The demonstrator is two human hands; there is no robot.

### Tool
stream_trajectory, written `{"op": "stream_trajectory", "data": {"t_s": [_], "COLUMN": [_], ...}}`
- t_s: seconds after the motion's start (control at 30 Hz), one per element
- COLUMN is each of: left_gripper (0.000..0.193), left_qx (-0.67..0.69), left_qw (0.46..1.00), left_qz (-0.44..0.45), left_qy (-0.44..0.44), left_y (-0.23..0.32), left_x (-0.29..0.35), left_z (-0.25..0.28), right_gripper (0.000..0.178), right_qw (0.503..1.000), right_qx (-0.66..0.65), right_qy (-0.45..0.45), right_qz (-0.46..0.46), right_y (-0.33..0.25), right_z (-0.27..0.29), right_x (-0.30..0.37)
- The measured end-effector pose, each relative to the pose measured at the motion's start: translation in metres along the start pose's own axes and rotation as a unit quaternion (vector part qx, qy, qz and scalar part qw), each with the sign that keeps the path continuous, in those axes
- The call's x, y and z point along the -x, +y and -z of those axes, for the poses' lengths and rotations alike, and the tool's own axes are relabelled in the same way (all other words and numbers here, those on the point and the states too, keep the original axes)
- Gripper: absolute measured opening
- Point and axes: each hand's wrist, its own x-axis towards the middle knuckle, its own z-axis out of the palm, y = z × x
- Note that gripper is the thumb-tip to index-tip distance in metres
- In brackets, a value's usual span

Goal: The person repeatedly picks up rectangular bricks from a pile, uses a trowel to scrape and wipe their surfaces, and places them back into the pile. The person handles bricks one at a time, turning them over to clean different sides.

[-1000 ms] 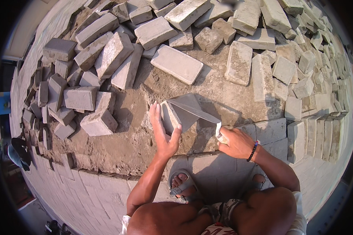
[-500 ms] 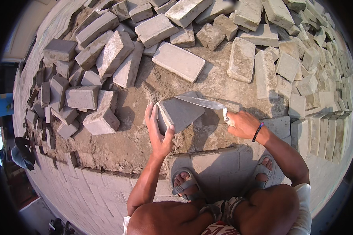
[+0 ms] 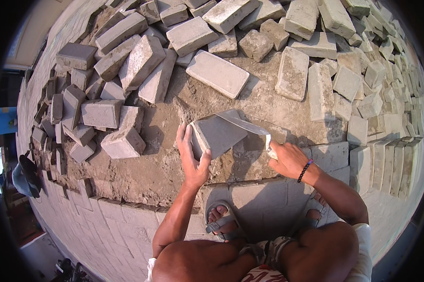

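Observation:
My left hand grips the near left end of a grey paving brick, thumb and fingers on its edges. The brick is tilted over the sandy bed, in front of my feet. My right hand is closed round the handle of a trowel, its neck pale and bent. The narrow metal blade reaches left, its tip over the brick's far edge. Whether the blade touches the brick I cannot tell. Most of the handle is hidden in my fist.
A loose paving brick lies flat on the sand beyond my hands. Piled bricks spread along the far side, left and right. Laid paving runs under my sandalled feet. Several bricks stand in a row at the right.
My right hand has shifted slightly left and down, and the trowel's blade has swung to a steeper slant over the brick. My left hand keeps its grip.

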Motion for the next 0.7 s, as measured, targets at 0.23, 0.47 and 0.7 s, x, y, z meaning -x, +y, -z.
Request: {"op": "stream_trajectory", "data": {"t_s": [0.23, 0.47, 0.7], "left_gripper": [0.075, 0.074, 0.075], "left_qx": [-0.001, -0.025, 0.002], "left_qw": [1.0, 1.0, 1.0], "left_qz": [0.002, -0.016, 0.007], "left_qy": [0.008, 0.005, 0.006], "left_y": [0.005, 0.008, 0.004], "left_x": [0.001, -0.002, 0.004], "left_z": [-0.005, -0.008, -0.005], "right_gripper": [0.029, 0.028, 0.029], "right_qw": [0.999, 1.0, 0.999], "right_qx": [-0.033, -0.017, -0.036], "right_qy": [0.009, 0.019, 0.012], "right_qz": [0.004, 0.017, 0.029], "right_y": [-0.009, -0.018, -0.034], "right_z": [-0.015, -0.023, -0.013], "right_x": [0.013, 0.017, 0.022]}}
